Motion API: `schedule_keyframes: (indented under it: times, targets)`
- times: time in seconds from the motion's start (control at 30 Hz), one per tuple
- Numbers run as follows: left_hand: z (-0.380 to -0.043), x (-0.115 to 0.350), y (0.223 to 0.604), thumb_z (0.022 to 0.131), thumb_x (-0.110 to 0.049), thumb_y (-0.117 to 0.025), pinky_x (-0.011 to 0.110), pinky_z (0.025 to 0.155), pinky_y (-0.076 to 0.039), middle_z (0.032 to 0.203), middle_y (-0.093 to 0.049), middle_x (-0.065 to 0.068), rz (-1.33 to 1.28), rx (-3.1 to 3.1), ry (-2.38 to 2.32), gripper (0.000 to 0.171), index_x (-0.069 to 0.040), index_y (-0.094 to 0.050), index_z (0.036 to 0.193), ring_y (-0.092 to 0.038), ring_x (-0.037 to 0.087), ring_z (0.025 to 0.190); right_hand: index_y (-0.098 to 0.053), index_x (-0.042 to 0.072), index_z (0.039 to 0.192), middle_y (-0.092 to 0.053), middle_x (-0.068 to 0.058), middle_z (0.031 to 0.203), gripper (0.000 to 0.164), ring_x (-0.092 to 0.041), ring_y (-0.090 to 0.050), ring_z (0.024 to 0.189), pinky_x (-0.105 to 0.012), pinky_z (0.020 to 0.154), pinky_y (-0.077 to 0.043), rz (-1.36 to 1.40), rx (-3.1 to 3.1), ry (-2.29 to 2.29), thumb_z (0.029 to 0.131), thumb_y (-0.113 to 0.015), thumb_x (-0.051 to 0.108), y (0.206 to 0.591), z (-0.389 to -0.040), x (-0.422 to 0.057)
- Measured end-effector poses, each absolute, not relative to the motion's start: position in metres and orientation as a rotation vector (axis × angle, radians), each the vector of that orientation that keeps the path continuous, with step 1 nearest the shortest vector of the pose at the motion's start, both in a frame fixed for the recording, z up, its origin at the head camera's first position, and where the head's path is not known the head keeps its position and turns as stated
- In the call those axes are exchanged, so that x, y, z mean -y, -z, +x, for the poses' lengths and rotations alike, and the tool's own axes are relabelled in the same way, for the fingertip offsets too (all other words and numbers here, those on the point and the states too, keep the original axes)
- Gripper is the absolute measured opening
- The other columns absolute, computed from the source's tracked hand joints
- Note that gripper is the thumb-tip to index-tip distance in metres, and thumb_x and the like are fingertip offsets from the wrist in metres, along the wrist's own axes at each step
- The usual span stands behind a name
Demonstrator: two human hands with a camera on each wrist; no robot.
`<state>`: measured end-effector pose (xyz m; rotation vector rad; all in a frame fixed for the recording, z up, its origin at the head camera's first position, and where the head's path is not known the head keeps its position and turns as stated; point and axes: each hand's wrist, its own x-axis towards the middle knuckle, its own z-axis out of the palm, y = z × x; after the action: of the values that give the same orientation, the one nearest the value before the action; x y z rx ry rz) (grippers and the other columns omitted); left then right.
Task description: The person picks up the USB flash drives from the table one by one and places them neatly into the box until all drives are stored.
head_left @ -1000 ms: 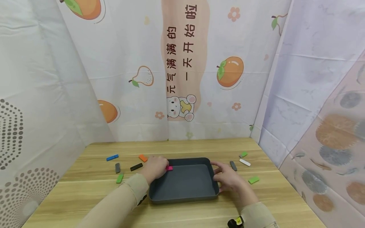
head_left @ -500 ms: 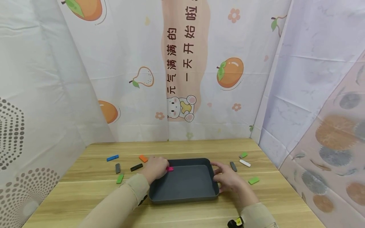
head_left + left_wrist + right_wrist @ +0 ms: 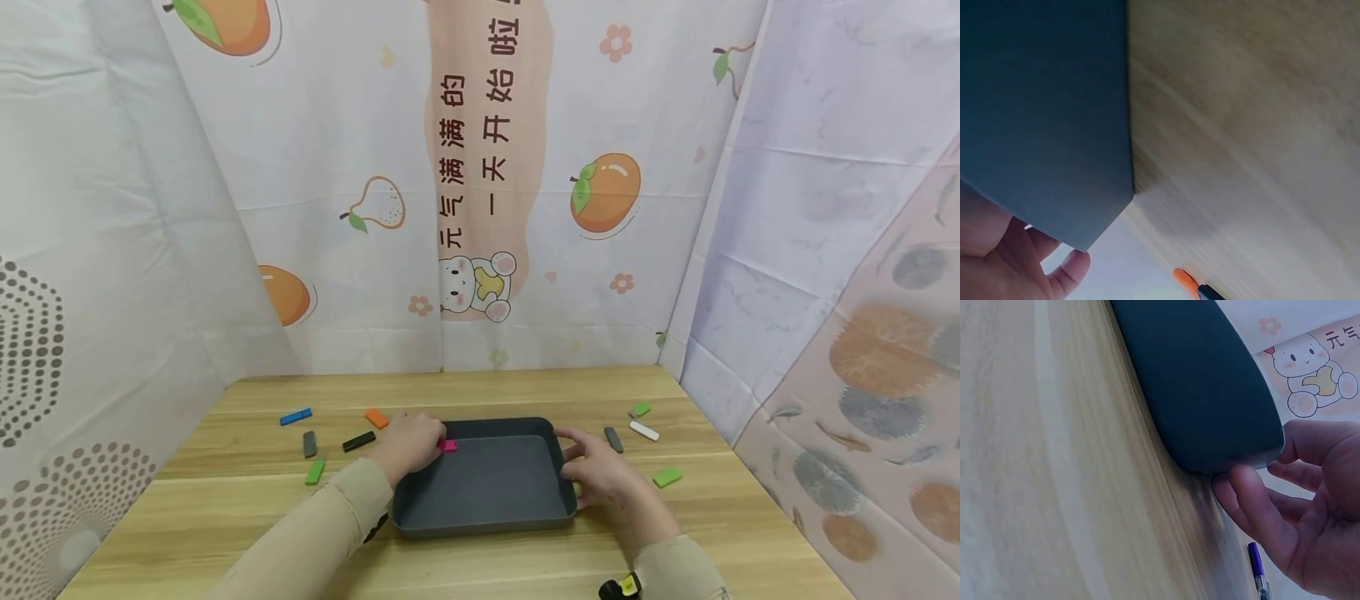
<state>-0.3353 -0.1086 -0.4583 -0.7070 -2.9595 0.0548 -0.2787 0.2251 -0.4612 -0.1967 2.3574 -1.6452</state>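
A dark grey rectangular tray (image 3: 483, 483) sits at the middle of the table between both hands. My left hand (image 3: 408, 446) reaches over its far left corner with curled fingers. From under those fingers sticks the end of a pink USB stick (image 3: 447, 446), inside the tray; the rest is hidden. In the left wrist view the tray's outer wall (image 3: 1054, 125) hides most of the fingertips of the left hand (image 3: 1004, 256). At the opposite end, my right hand (image 3: 600, 468) holds the tray's right wall, fingers bent around it. The right wrist view shows this hand (image 3: 1310, 506) against the tray's end (image 3: 1210, 394).
Left of the tray lie small sticks: blue (image 3: 296, 416), grey (image 3: 310, 443), green (image 3: 315, 472), black (image 3: 359, 441) and orange (image 3: 377, 417). On the right are grey (image 3: 613, 439), white (image 3: 644, 430) and two green ones (image 3: 667, 476). A fruit-print curtain (image 3: 360, 275) hangs behind.
The pink USB stick shows slightly more beyond the left fingers than a second ago. Both hands and the tray keep their places; the view has shifted very slightly.
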Motion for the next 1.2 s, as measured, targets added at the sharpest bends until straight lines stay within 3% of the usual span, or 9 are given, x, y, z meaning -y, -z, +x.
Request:
schedule_keyframes:
  times: [0.23,0.33,0.5,0.93,1.2]
  targets:
    - [-0.332,0.109,0.448,0.089,-0.024,-0.079,0.053,0.085,-0.050,0.087,-0.072,-0.003,-0.730,2.952,-0.034,0.006,-0.018,-0.077,0.089,-0.064,0.019,0.080,-0.036,0.008,0.157,-0.054,-0.025,0.123,0.077,-0.029,-0.065,0.074,-0.047,0.051,-0.058,-0.208,-2.336,1.654,0.085,-0.061,-0.005,0.461,-0.280,-0.225]
    - [-0.330,0.110,0.440,0.090,-0.026,-0.079,0.058,0.092,-0.049,0.101,-0.075,0.001,-0.738,2.938,-0.006,0.016,-0.016,-0.079,0.101,-0.068,0.023,0.096,-0.037,0.008,0.157,-0.055,-0.025,0.123,0.077,-0.030,-0.064,0.073,-0.048,0.051,-0.058,-0.198,-2.335,1.659,0.085,-0.061,-0.006,0.462,-0.279,-0.225]
    - [-0.328,0.113,0.426,0.090,-0.027,-0.078,0.061,0.097,-0.046,0.110,-0.073,0.004,-0.760,2.928,0.078,0.024,-0.014,-0.078,0.110,-0.067,0.026,0.105,-0.037,0.007,0.157,-0.054,-0.026,0.124,0.077,-0.031,-0.064,0.076,-0.049,0.050,-0.057,-0.206,-2.343,1.653,0.085,-0.061,-0.007,0.462,-0.278,-0.226]
    - [-0.331,0.130,0.406,0.088,-0.030,-0.080,0.061,0.103,-0.041,0.121,-0.064,0.007,-0.713,2.750,0.154,0.030,-0.016,-0.074,0.114,-0.057,0.031,0.120,-0.035,0.007,0.157,-0.054,-0.027,0.124,0.077,-0.030,-0.065,0.074,-0.046,0.050,-0.058,-0.218,-2.332,1.655,0.086,-0.060,-0.006,0.462,-0.279,-0.226]
    - [-0.329,0.141,0.387,0.089,-0.026,-0.078,0.059,0.099,-0.043,0.119,-0.066,0.008,-0.729,2.609,0.249,0.034,-0.010,-0.072,0.118,-0.059,0.031,0.116,-0.035,0.007,0.158,-0.053,-0.027,0.124,0.079,-0.030,-0.064,0.073,-0.048,0.051,-0.058,-0.207,-2.317,1.667,0.084,-0.060,-0.007,0.463,-0.279,-0.226]
